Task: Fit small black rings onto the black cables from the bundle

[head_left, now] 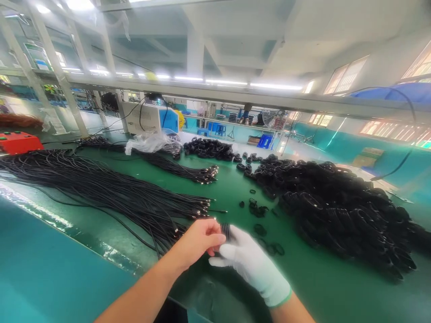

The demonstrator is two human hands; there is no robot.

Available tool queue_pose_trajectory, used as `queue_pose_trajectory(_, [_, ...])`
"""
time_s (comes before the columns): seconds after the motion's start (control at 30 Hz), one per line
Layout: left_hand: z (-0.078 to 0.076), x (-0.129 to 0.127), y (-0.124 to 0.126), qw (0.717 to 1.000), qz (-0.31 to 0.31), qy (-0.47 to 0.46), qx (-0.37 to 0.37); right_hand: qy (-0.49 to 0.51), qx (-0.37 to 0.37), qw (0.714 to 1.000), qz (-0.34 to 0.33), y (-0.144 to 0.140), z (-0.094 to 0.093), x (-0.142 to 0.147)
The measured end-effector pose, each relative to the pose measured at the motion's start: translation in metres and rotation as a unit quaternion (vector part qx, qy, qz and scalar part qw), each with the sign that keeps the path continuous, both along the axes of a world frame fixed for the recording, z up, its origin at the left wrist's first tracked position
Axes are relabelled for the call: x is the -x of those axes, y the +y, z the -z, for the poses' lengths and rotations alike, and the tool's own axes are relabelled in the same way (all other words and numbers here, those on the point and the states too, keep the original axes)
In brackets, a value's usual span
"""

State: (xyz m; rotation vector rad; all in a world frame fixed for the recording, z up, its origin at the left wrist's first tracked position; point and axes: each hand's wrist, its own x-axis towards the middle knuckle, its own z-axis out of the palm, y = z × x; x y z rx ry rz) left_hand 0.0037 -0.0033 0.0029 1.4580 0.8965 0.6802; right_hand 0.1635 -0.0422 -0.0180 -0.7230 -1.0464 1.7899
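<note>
My bare left hand (198, 242) and my right hand (251, 262), in a white glove, meet above the green table (316, 287). Together they pinch a small coil of black cable (225, 231) between the fingertips. Just left of my hands lies a long bundle of straight black cables (111, 193) with metal-tipped ends pointing toward me. Several loose black rubber bands (266, 235) lie on the mat right beside my gloved hand.
A big heap of coiled black cables (340, 211) fills the right side. A second cable bundle (178, 168) and another coil pile (208, 148) lie farther back, near a clear plastic bag (148, 143), a white machine (150, 117) and a red box (18, 141).
</note>
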Motion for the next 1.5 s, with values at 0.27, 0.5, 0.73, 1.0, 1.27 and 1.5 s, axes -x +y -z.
queue_pose_trajectory(0.27, [0.008,-0.004,-0.008,0.906,-0.116,0.161,-0.373,-0.007,0.009,0.999,-0.041,0.001,-0.001,0.003])
queue_pose_trajectory(0.5, [0.025,-0.006,0.004,0.901,-0.164,0.101,-0.388,0.035,0.006,0.999,-0.028,0.001,0.008,0.009])
queue_pose_trajectory(0.73, [0.012,-0.013,0.015,0.900,-0.158,0.180,-0.364,0.068,0.050,0.996,0.006,0.006,0.009,0.008])
queue_pose_trajectory(1.0, [-0.016,0.020,0.029,0.991,0.098,0.000,-0.095,0.227,0.161,0.955,-0.100,0.007,-0.002,0.005])
queue_pose_trajectory(1.27, [-0.015,0.015,0.029,0.988,0.065,0.071,-0.120,-0.047,0.028,0.998,0.032,0.005,0.004,0.006])
queue_pose_trajectory(1.5, [-0.005,0.022,0.025,0.968,-0.133,0.093,-0.193,-0.146,0.001,0.983,0.113,-0.001,-0.017,-0.005])
